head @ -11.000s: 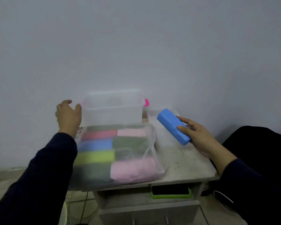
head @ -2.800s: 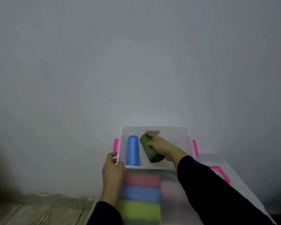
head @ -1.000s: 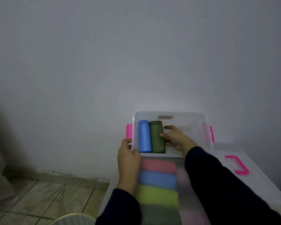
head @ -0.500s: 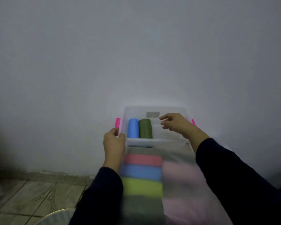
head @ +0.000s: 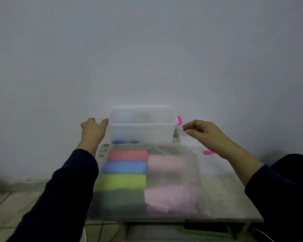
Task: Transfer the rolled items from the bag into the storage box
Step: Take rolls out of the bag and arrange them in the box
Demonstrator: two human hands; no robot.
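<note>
Against the grey wall, the right hand has left the storage box, loosely curled and empty, while the left hand still grips its rim.

This looks like a room in a home, plain and lived-in rather than a workplace. A bare, pale painted wall fills the background, meeting a tiled floor at lower left. The counter is a small, worn grey cabinet pushed against the wall, its top scuffed and speckled. On it sit household storage goods: a clear plastic storage box with pink clips and a translucent bag of coloured rolled items, blurred here.
</note>
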